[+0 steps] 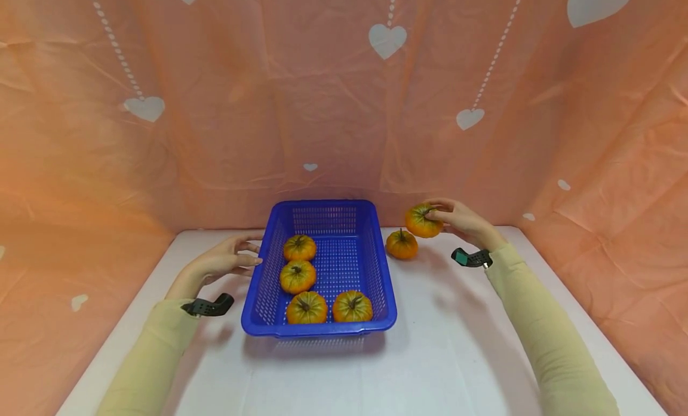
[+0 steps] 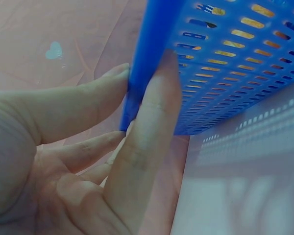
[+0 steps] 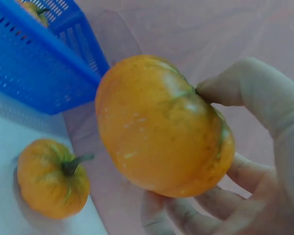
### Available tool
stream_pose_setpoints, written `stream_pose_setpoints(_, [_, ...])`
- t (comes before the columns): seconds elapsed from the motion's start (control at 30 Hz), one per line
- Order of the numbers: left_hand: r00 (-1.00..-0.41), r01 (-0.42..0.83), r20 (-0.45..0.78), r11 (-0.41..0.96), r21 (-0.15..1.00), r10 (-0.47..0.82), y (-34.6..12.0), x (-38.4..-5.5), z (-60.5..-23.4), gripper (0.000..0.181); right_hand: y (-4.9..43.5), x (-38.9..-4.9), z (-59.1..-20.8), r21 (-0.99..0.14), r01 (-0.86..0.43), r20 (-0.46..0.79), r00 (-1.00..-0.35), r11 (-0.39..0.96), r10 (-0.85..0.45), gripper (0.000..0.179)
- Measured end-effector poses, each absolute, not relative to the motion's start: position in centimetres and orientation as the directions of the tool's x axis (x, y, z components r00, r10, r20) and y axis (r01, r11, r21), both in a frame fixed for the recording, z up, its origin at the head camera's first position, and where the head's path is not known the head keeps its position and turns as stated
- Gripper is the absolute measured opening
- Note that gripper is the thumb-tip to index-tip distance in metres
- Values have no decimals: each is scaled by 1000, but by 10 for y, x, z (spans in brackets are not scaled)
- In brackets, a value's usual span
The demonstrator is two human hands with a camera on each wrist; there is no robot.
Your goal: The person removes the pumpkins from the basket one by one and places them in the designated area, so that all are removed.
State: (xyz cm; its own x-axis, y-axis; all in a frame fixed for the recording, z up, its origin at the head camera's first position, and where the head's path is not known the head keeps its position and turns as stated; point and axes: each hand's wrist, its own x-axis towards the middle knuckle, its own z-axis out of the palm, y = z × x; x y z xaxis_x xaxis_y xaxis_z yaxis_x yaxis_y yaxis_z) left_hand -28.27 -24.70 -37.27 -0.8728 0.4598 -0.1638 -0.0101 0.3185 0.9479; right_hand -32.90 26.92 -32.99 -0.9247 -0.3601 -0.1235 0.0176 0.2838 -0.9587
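My right hand point(image 1: 461, 219) holds a small orange pumpkin point(image 1: 423, 221) up off the table, thumb by its stem and fingers beneath. In the right wrist view this pumpkin point(image 3: 161, 127) fills the middle, to the right of the basket. Just below it in the head view, another pumpkin point(image 1: 401, 245) with an upright stem sits on the table. The blue plastic basket point(image 1: 391, 314) stands at centre with several pumpkins in it, along its left and near sides. My left hand point(image 1: 228, 258) pinches the basket's left rim point(image 2: 149, 58), thumb at the top edge, index finger against the outer wall.
The white table point(image 1: 424, 368) ends at an orange-pink cloth point(image 1: 333, 123) with white hearts, which hangs behind and on both sides. Black camera mounts point(image 1: 209, 307) sit on both wrists. The basket's perforated walls rise around the pumpkins inside.
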Motion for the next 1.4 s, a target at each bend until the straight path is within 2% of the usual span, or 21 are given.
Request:
stream_pose_setpoints(0.67, [-882,-8,-167,340,940,441,-248,-282,-372,72,299,-325,-367,-964,84,-143,-964,253,-226,68])
stream_pose_setpoints(1.07, [-878,-29,-188,344,938,439,-249,-284,-372,71,305,-328,-397,-970,125,-158,-976,208,-151,66])
stream_pose_setpoints(1.4, [-875,-24,-173,315,949,453,-248,-281,-372,71,307,-326,-408,-961,145,-173,-980,233,-102,63])
